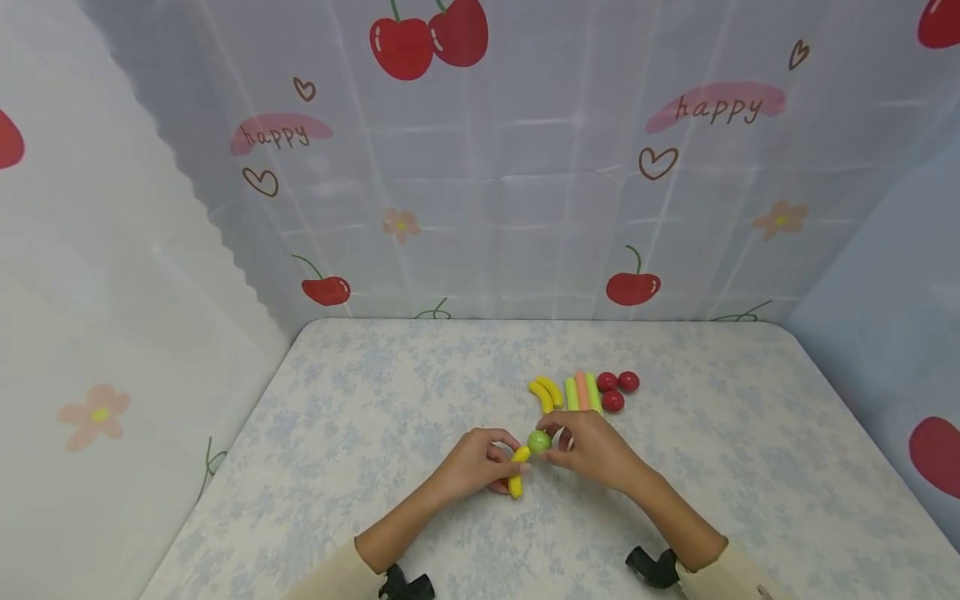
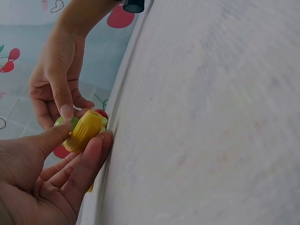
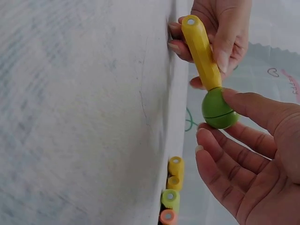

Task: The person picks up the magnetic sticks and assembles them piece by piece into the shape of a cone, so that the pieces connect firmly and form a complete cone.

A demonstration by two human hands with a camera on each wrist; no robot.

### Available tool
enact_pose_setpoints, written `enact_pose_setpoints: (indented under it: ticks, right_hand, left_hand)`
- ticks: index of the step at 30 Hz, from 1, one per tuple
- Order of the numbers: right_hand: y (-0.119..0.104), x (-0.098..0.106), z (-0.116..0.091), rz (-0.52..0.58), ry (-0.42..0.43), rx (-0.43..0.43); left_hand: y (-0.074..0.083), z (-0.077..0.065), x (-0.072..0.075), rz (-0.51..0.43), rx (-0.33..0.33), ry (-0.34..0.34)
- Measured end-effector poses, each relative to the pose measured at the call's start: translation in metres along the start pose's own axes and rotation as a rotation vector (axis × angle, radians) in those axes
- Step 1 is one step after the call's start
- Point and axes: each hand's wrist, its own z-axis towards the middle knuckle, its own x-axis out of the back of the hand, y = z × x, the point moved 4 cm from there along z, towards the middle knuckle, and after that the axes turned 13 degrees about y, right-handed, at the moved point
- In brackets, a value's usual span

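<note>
My left hand (image 1: 474, 462) grips a yellow curved stick (image 1: 516, 485) between thumb and fingers, low over the table. A small magnet-like disc shows on the stick's free end in the right wrist view. My right hand (image 1: 596, 443) pinches a green ball (image 3: 218, 110) between thumb and fingers, and a thin dark seam runs round it. The ball sits right at the tip of the yellow stick (image 3: 200, 49), in line with it. In the left wrist view the stick (image 2: 86, 131) partly hides the ball.
Beyond my hands lie two more yellow curved sticks (image 1: 546, 393), two light green sticks (image 1: 572, 394) with an orange stick (image 1: 582, 390) between them, and three dark red balls (image 1: 613, 401). The pale patterned table (image 1: 360, 383) meets a curtain (image 1: 487, 208) printed with cherries.
</note>
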Motion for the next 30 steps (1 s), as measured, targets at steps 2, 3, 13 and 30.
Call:
enact_pose_setpoints:
  ticks: [2, 3, 13, 30]
  right_hand:
    - [0.001, -0.002, 0.000, 0.026, -0.015, 0.002]
    - [0.002, -0.003, -0.001, 0.039, -0.023, 0.006]
    - [0.005, -0.009, -0.002, 0.102, -0.074, 0.004]
    - [0.014, 0.017, 0.002, 0.074, -0.058, -0.026]
  left_hand:
    - [-0.002, 0.000, 0.000, -0.047, 0.026, -0.021]
    - [-0.003, 0.001, 0.000, -0.076, 0.042, -0.035]
    - [-0.017, 0.004, -0.002, -0.211, 0.130, -0.103]
    - [-0.023, 0.006, -0.004, -0.221, 0.104, -0.105]
